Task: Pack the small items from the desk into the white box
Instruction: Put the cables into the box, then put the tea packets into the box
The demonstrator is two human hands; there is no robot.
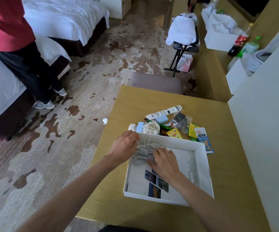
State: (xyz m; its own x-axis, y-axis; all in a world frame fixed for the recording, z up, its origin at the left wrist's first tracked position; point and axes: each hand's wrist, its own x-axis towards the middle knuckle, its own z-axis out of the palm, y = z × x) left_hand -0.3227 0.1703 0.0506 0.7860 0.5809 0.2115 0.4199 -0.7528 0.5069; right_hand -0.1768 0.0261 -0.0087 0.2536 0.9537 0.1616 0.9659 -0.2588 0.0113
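A shallow white box (202, 166) lies on the wooden desk (135, 101), with a printed sheet of photos on its floor. In its far left corner lies a coiled white cable (143, 150). My left hand (124, 146) rests at the box's far left corner, fingers touching the cable. My right hand (164, 160) lies flat inside the box, pressing on the coil. Beyond the box's far wall lies a pile of small items (168, 125): a white tube (164, 112), blue boxes, a yellow tea bag (173, 133), a snack packet (204, 139) and a white cloth bundle.
A padded chair (155, 82) stands at the desk's far edge. A white wall panel (260, 131) borders the desk on the right. Beds and a standing person (18, 47) are at the left. A luggage rack with white towels (183, 30) stands further back.
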